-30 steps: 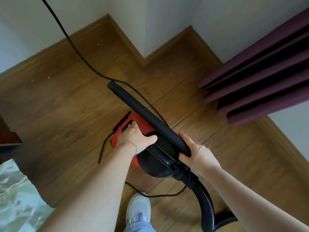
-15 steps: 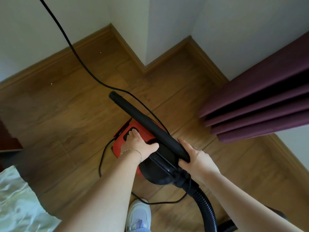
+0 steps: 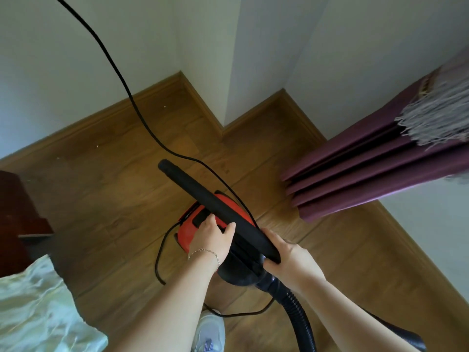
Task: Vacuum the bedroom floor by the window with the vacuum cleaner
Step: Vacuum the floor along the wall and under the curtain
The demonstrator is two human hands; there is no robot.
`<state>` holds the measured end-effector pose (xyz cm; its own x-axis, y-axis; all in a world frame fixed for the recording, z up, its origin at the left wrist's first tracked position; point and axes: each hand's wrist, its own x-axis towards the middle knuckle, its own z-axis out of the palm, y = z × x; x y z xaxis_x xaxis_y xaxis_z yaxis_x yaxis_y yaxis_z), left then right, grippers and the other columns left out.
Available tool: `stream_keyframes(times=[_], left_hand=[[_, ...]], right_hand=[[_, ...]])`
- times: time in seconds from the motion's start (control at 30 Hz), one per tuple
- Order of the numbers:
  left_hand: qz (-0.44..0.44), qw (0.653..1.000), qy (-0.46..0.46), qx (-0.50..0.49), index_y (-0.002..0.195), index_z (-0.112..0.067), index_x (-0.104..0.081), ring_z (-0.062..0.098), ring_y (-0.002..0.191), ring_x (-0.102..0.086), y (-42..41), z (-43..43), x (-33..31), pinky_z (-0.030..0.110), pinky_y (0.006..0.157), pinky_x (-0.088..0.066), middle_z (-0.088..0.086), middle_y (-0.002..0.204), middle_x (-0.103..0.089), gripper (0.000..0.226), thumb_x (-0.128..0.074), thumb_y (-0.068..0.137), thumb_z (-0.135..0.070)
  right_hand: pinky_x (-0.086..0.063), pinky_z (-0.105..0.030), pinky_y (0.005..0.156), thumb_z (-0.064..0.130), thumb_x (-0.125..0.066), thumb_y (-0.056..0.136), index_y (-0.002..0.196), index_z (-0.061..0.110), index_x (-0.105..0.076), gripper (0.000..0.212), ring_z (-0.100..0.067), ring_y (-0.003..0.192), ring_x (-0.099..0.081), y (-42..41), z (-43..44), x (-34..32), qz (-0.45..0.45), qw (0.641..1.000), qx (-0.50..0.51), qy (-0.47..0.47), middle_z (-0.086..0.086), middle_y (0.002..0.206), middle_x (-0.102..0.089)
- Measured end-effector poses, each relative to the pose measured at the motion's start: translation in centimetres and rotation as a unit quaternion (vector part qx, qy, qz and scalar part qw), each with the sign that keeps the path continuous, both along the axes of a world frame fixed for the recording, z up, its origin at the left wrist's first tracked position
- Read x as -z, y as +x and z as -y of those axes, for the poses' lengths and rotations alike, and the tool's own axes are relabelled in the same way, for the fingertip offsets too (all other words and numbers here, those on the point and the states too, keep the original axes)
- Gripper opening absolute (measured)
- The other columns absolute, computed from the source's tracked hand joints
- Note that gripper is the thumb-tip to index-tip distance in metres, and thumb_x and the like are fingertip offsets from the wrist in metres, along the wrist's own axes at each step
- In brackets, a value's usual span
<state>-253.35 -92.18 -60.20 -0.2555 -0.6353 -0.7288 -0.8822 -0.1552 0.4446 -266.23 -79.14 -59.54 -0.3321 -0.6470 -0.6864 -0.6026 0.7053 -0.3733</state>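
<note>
Beside the plum curtain (image 3: 368, 179), low over the wooden floor (image 3: 101, 199), the red vacuum cleaner (image 3: 189, 232) sits directly in front of the person, just beyond a white shoe (image 3: 210, 331). Its black tube (image 3: 210, 201) runs on a diagonal, from the right hand (image 3: 289, 257) up and away to the left, crossing over the red body, with the open tip aimed at the far-left skirting rather than at the curtain. The tip looks raised off the boards, though the angle makes that hard to confirm. The curtain side lies to the right of both hands, so the right hand is the nearer one, and I judge the tube must swing rightward and tip down to reach that strip.

The left hand (image 3: 210, 240) has its fingers curled into the carry handle on top of the red body. The right hand is wrapped round the tube's near end, just above the ribbed hose (image 3: 299, 316).

A power cord (image 3: 121, 80) trails from the upper left, passing close beside the tube (a likely snag). Pale crumbs (image 3: 97, 146) lie near the left skirting.
</note>
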Motion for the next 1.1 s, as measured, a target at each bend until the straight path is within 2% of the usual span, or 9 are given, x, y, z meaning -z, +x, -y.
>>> stream_keyframes(times=[0.1, 0.17, 0.27, 0.33, 0.5, 0.6, 0.77, 0.97, 1.1], left_hand=[[-0.028, 0.995, 0.004, -0.091, 0.141, -0.014, -0.034, 0.028, 0.124, -0.051, -0.4, 0.5, -2.6, 0.038, 0.100, -0.045, 0.006, 0.142, -0.047, 0.058, -0.047, 0.093, -0.043], [-0.083, 0.975, 0.040, -0.201, 0.135, -0.014, -0.041, 0.028, 0.111, -0.058, -0.7, 0.5, -4.4, 0.038, 0.093, -0.049, 0.006, 0.127, -0.059, 0.050, -0.050, 0.092, -0.037], [-0.210, 0.869, 0.180, -0.410, 0.129, -0.014, -0.044, 0.027, 0.099, -0.061, -1.3, 0.0, -7.8, 0.035, 0.077, -0.052, 0.010, 0.112, -0.060, 0.043, -0.056, 0.090, -0.031], [-0.229, 0.839, 0.207, -0.449, 0.130, -0.017, -0.040, 0.028, 0.102, -0.059, -1.3, -0.7, -9.6, 0.036, 0.076, -0.054, 0.011, 0.118, -0.057, 0.049, -0.059, 0.088, -0.034], [-0.223, 0.845, 0.190, -0.447, 0.132, -0.016, -0.039, 0.025, 0.092, -0.055, -0.6, -2.5, -14.3, 0.041, 0.082, -0.052, 0.009, 0.114, -0.055, 0.049, -0.056, 0.090, -0.034], [-0.234, 0.852, 0.170, -0.436, 0.129, -0.016, -0.041, 0.024, 0.086, -0.054, -0.5, -3.7, -17.5, 0.038, 0.079, -0.050, 0.007, 0.109, -0.054, 0.043, -0.055, 0.092, -0.032], [-0.246, 0.860, 0.129, -0.428, 0.127, -0.016, -0.043, 0.023, 0.082, -0.056, -0.1, -5.5, -22.0, 0.041, 0.088, -0.052, 0.005, 0.104, -0.055, 0.042, -0.055, 0.091, -0.034], [-0.252, 0.864, 0.089, -0.427, 0.130, -0.016, -0.043, 0.024, 0.092, -0.057, 0.5, -6.8, -26.6, 0.038, 0.087, -0.052, 0.005, 0.109, -0.057, 0.050, -0.056, 0.089, -0.041], [-0.248, 0.873, 0.079, -0.412, 0.130, -0.018, -0.042, 0.028, 0.101, -0.060, 0.8, -7.6, -28.0, 0.044, 0.092, -0.052, 0.008, 0.116, -0.059, 0.052, -0.055, 0.088, -0.046]], right_hand=[[-0.052, -0.023, 0.068, 0.040, -0.053, 0.084, 0.144, 0.048, -0.019, 0.069, -0.015, 0.084, -0.061, 0.1, 0.9, -2.4, -0.018, 0.999, -0.023, -0.028, 0.006, 0.108, -0.063], [-0.051, -0.022, 0.068, 0.039, -0.053, 0.084, 0.144, 0.046, -0.021, 0.069, -0.013, 0.085, -0.061, 0.3, 1.5, -4.3, -0.024, 0.998, -0.032, -0.047, 0.006, 0.110, -0.062], [-0.049, -0.020, 0.066, 0.037, -0.053, 0.083, 0.143, 0.044, -0.022, 0.068, -0.012, 0.083, -0.060, 0.8, 1.8, -7.2, -0.037, 0.995, -0.044, -0.083, 0.007, 0.110, -0.061], [-0.052, -0.023, 0.069, 0.038, -0.052, 0.082, 0.143, 0.044, -0.024, 0.067, -0.012, 0.084, -0.061, 1.4, 1.5, -9.1, -0.046, 0.992, -0.057, -0.104, 0.007, 0.109, -0.061], [-0.053, -0.021, 0.075, 0.037, -0.053, 0.085, 0.145, 0.040, -0.024, 0.066, -0.009, 0.092, -0.062, 2.6, -0.6, -13.5, -0.058, 0.987, -0.068, -0.132, 0.008, 0.117, -0.060], [-0.051, -0.019, 0.074, 0.035, -0.052, 0.086, 0.144, 0.038, -0.025, 0.064, -0.009, 0.092, -0.061, 3.1, -1.8, -16.5, -0.054, 0.986, -0.066, -0.145, 0.009, 0.118, -0.059], [-0.049, -0.021, 0.073, 0.036, -0.050, 0.089, 0.142, 0.036, -0.026, 0.058, -0.014, 0.090, -0.060, 3.9, -3.3, -20.9, -0.059, 0.984, -0.070, -0.154, 0.006, 0.114, -0.058], [-0.051, -0.027, 0.074, 0.031, -0.052, 0.088, 0.134, 0.035, -0.031, 0.051, -0.015, 0.088, -0.061, 4.9, -3.9, -25.2, -0.049, 0.981, -0.051, -0.181, 0.008, 0.113, -0.060], [-0.044, -0.019, 0.064, 0.032, -0.052, 0.089, 0.129, 0.032, -0.033, 0.044, -0.012, 0.081, -0.059, 5.3, -4.7, -26.7, -0.046, 0.980, -0.045, -0.189, 0.010, 0.110, -0.060]])
